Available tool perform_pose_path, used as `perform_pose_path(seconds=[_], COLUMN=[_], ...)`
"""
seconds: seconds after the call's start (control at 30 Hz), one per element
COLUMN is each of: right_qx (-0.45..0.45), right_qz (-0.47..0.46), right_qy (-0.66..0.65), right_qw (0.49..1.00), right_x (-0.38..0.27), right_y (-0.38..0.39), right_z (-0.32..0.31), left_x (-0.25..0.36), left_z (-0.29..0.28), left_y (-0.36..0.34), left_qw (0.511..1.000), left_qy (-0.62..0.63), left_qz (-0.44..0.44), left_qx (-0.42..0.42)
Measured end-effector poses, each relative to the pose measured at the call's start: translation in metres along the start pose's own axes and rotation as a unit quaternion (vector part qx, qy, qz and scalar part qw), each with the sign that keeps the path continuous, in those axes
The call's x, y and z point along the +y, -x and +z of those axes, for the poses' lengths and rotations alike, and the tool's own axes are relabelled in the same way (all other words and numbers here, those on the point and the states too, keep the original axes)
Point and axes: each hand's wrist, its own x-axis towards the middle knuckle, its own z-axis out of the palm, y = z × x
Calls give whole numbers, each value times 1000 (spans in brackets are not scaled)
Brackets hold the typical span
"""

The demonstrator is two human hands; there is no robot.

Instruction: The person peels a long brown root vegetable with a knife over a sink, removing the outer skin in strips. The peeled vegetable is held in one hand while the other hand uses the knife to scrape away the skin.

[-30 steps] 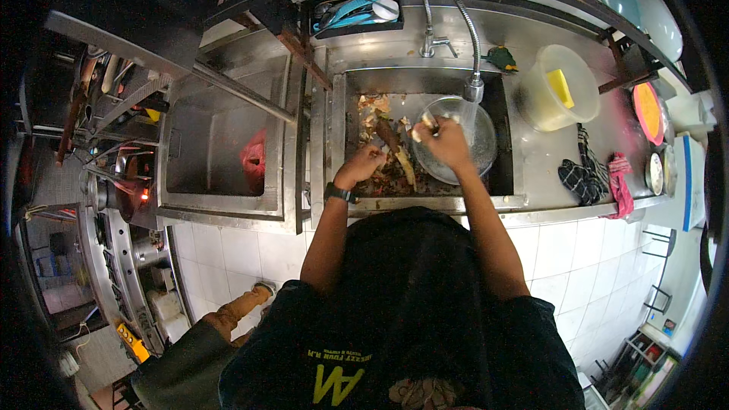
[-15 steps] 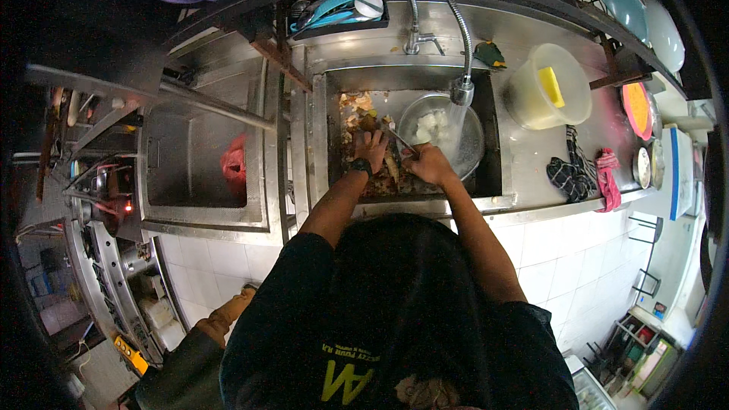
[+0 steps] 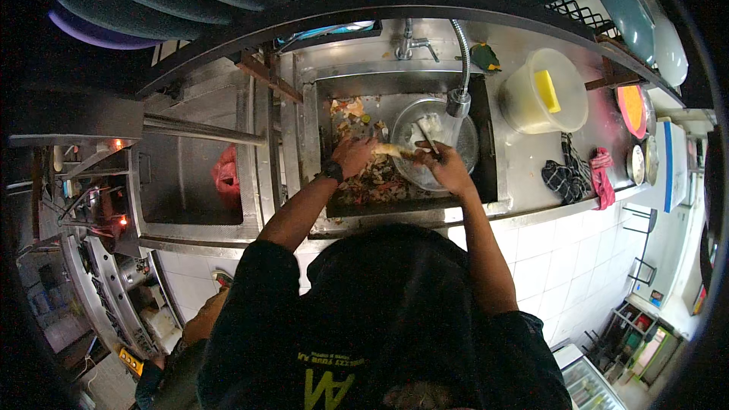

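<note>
In the steel sink (image 3: 323, 106), my left hand (image 3: 351, 156) is closed on a long pale root-like piece (image 3: 387, 149), probably a vegetable, that reaches right over a clear bowl (image 3: 467, 144). My right hand (image 3: 449, 171) grips a knife (image 3: 425, 134) against that piece's right end. White chunks (image 3: 421, 123) lie in the bowl, under the spray head (image 3: 459, 104) of the tap. Brown and orange peels and scraps (image 3: 376, 186) litter the sink's bottom left of the bowl.
A translucent bucket (image 3: 524, 95) with a yellow sponge, cloths (image 3: 558, 179) and a pink-rimmed dish (image 3: 632, 112) stand right. Another sink (image 3: 182, 182) holds a red bag. A dark rack (image 3: 357, 1) crosses above. Another person (image 3: 201, 319) is at lower left.
My left hand has lifted the pale piece from among the scraps and turned it sideways. My right hand has moved rightward with the knife, over the bowl. The view has shifted slightly.
</note>
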Motion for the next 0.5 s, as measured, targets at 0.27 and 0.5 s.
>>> perform_pose_path(seconds=[0.27, 0.5], right_qx=[139, 33], right_qz=[-131, -77], right_qy=[-226, -256], right_qw=[955, 963], right_x=[-131, -180], right_y=[33, 48], right_z=[-2, -4], left_x=[174, 241], left_z=[-177, -205], left_y=[82, 113], left_qw=[976, 937], left_qy=[110, 147], left_qz=[-78, -67], left_qx=[168, 310])
